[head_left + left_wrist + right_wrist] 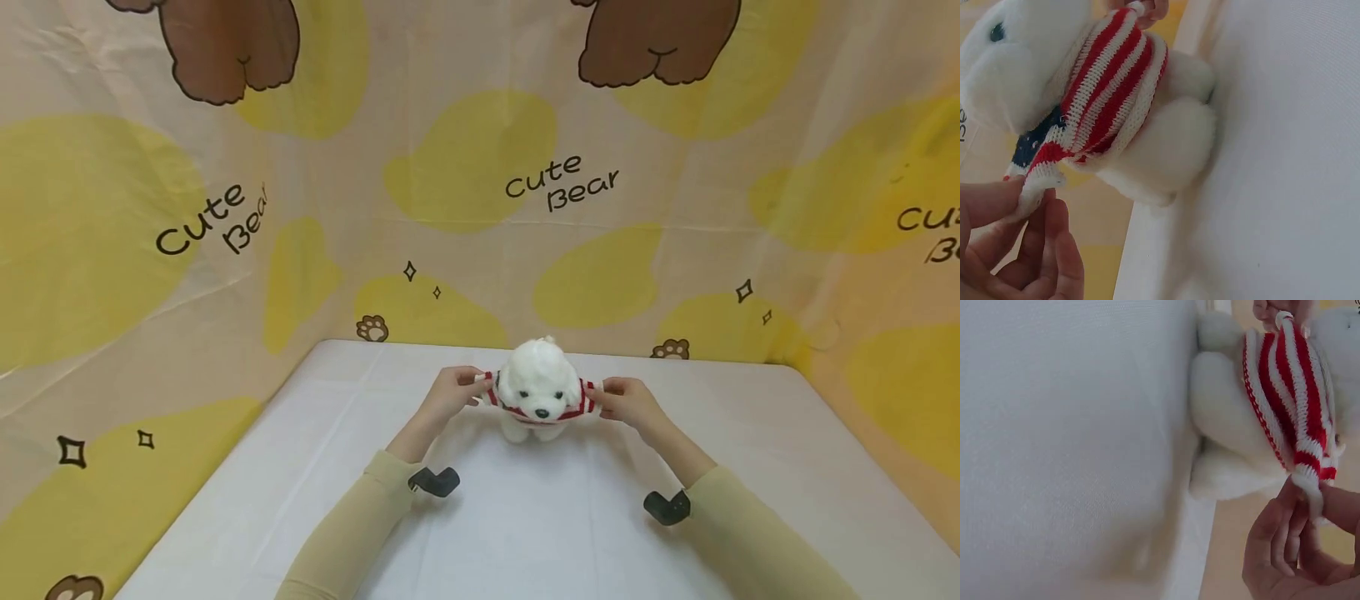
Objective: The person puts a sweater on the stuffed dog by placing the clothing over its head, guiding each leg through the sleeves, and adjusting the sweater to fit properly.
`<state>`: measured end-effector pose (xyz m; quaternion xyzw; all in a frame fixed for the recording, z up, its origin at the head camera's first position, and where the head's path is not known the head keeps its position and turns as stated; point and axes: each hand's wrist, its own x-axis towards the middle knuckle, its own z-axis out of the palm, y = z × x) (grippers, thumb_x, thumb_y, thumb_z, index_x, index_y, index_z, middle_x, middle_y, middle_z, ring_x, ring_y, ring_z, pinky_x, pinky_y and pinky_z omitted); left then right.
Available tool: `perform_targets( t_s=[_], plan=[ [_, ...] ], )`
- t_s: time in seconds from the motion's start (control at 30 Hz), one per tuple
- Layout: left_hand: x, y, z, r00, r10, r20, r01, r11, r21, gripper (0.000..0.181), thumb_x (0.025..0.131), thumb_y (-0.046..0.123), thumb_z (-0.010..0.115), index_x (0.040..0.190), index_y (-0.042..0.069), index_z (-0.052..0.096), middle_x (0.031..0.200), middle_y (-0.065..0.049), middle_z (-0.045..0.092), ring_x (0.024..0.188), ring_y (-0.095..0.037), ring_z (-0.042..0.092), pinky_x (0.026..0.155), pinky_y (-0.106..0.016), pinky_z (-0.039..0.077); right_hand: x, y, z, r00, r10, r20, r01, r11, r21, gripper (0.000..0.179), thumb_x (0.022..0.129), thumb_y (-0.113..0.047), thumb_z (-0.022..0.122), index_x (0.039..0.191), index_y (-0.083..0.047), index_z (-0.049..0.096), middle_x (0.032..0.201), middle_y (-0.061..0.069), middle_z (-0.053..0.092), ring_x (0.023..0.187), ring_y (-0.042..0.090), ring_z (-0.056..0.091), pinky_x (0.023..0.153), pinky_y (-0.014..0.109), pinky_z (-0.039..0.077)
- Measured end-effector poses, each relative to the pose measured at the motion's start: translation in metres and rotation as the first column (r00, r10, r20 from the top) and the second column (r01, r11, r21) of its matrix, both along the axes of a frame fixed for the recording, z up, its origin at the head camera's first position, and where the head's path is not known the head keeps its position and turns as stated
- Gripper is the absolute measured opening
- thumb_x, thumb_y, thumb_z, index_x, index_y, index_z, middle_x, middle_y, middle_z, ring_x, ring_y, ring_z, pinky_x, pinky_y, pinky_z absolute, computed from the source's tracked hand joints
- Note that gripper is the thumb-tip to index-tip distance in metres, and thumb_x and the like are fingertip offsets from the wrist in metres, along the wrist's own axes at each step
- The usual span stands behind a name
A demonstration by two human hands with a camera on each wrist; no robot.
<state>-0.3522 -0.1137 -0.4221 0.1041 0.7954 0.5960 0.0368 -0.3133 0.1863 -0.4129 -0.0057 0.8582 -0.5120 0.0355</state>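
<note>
While we are holding a white plush puppy (542,375) upright on the far half of the white table (525,533), toward 12 o'clock from us, our hands are flanking it on opposite sides. Taking the puppy as the clock's centre in the head view, our left hand (456,390) is standing at 9 o'clock and our right hand (628,400) at about 3, neither being clearly nearer.

Both are gripping the puppy's red-and-white striped knit sweater (1110,87). Our left thumb and fingers are pinching one sleeve (1047,169), just beside a navy patch (1038,140); our right ones are pinching the opposite sleeve (1308,460). Each pinch is looking narrow, only soft knit lying between the fingertips.

We are judging the sleeve line to be the relation that matters most: both sleeves are reaching outward along 9-to-3, crossing the puppy's upright long axis, while its muzzle is pointing toward us at 6 o'clock. Its paws (532,432) are appearing to rest on the table.

As for containers, we are seeing none; the sweater is merely wrapping the torso, and we are not making out what the knit is covering.
</note>
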Motion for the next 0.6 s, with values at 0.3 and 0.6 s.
perform_targets(
  t_s=[0.3, 0.6],
  plan=[
    [0.001, 0.004, 0.004, 0.997, 0.072, 0.003, -0.072, 0.997, -0.028, 0.02, 0.088, 0.017, 0.066, 0.102, 0.003, 0.068, 0.095, -0.01, 0.069, 0.081, -0.014, 0.062, 0.074, -0.034, 0.054, -0.002, -0.005, -0.008, 0.995, -0.085, -0.044, 0.083, 0.996, -0.041, 0.038, 0.092, -0.022, 0.061, 0.113, 0.009, 0.055, 0.104, 0.02, 0.063, 0.083, 0.018, 0.062, 0.077, 0.031, 0.056],
    [-0.007, 0.0, -0.008, 0.979, -0.082, -0.186, 0.062, 0.992, -0.112, 0.037, 0.075, 0.01, 0.076, 0.111, 0.02, 0.068, 0.102, -0.003, 0.067, 0.088, -0.017, 0.062, 0.078, -0.033, 0.05, 0.005, -0.003, -0.003, 0.979, 0.066, -0.19, -0.098, 0.982, -0.16, 0.045, 0.086, -0.013, 0.069, 0.124, 0.002, 0.052, 0.11, 0.023, 0.059, 0.084, 0.012, 0.065, 0.076, 0.035, 0.056]
  ],
)
